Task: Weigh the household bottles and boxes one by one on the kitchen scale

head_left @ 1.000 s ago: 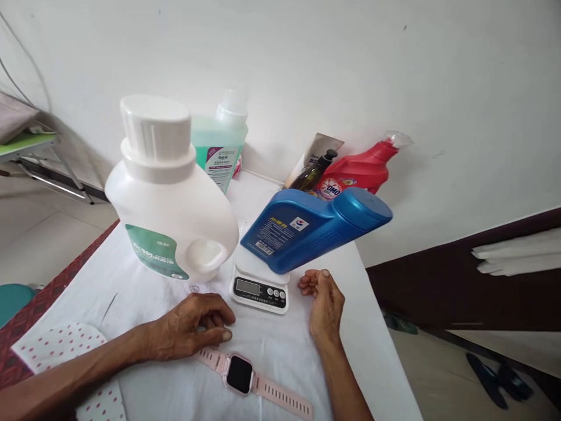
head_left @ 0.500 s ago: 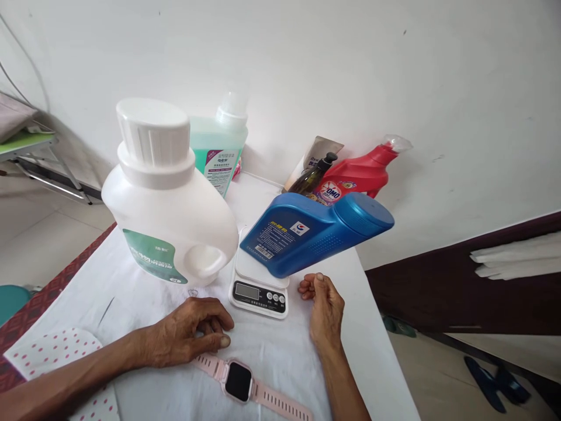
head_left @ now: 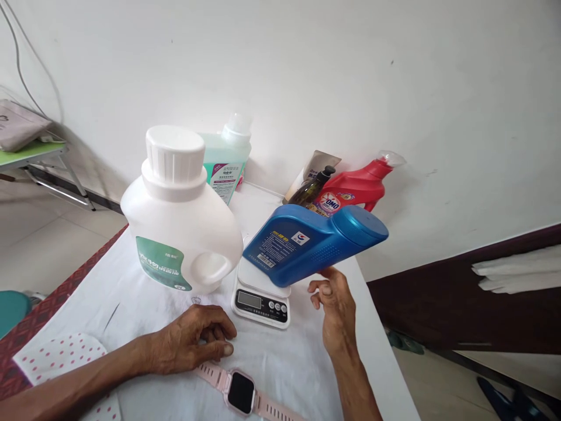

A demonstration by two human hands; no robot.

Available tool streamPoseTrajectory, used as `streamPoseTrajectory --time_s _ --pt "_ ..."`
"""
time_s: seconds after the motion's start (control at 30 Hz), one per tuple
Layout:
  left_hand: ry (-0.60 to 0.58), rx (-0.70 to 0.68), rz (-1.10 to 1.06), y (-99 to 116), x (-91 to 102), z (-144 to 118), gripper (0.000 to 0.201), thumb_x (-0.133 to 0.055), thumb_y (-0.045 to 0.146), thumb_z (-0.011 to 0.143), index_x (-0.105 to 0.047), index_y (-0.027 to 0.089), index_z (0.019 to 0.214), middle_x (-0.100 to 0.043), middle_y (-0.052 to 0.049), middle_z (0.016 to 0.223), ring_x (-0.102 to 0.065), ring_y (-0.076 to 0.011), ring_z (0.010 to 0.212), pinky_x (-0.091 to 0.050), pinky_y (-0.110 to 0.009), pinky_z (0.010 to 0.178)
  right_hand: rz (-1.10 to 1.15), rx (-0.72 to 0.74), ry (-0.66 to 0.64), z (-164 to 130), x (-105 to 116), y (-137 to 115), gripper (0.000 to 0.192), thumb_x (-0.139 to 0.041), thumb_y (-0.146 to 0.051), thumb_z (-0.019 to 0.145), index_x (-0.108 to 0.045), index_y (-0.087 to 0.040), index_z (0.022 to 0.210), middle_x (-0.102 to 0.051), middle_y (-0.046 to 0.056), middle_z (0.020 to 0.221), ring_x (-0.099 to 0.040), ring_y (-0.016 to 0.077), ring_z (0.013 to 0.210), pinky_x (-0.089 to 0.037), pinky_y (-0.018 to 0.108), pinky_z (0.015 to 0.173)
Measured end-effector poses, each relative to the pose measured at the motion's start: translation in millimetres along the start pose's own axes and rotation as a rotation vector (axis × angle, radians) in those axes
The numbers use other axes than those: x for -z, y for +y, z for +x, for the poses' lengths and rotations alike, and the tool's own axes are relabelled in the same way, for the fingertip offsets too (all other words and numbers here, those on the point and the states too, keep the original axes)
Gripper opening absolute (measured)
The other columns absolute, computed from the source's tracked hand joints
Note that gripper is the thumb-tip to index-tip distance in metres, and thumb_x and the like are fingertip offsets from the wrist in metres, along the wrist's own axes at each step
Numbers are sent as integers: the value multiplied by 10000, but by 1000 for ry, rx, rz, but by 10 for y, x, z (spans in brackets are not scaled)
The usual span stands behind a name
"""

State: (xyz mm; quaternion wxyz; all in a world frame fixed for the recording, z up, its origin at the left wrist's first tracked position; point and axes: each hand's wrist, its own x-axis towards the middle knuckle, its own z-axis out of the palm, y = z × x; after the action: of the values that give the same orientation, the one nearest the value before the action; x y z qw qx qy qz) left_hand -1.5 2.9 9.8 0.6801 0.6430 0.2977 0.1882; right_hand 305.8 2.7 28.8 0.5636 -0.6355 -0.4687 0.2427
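A blue bottle (head_left: 302, 240) with a screw cap stands on a small white kitchen scale (head_left: 262, 313); in this wide view it appears to lean right. My right hand (head_left: 337, 310) is just right of it, empty, its forefinger reaching to the bottle's lower edge; whether it touches I cannot tell. On the white cloth rests my left hand (head_left: 193, 342), thumb apart from loosely curled fingers, nothing held. Just below it lies a pink-strapped smartwatch (head_left: 241, 393). Beyond that hand stands a large white detergent jug (head_left: 175, 216) with a green label.
Against the wall are a green-liquid bottle (head_left: 225, 161), a tube (head_left: 319, 161), a dark pump bottle (head_left: 311, 187) and a red OMO bottle (head_left: 359, 184). A dotted cloth piece (head_left: 61, 354) lies at the left. The table edge (head_left: 385, 345) drops off on the right.
My right hand has moved up and right, its forefinger stretching towards the blue bottle. My left hand stays in place. The whole view has shifted slightly.
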Motion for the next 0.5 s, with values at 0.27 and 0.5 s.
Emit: streamPoseTrajectory --time_s 0.27,0.5 --pt "10 5 14 30 0 -4 250 -691 354 926 -692 143 1060 -665 -31 861 -635 -149 784 -511 -276 723 -250 -51 -33 266 -266 -575 453 -900 -577 646 -753 -217 880 -760 61 808 -688 271 739 -564 389 664" --pt "10 -11 24 -3 27 12 262 -700 357 917 -698 149 1077 -676 -48 912 -628 -159 822 -518 -278 742 -159 -24 54 440 -217 -411 438 -950 -496 595 -766 -202 862 -754 49 777 -668 253 666 -560 385 593"
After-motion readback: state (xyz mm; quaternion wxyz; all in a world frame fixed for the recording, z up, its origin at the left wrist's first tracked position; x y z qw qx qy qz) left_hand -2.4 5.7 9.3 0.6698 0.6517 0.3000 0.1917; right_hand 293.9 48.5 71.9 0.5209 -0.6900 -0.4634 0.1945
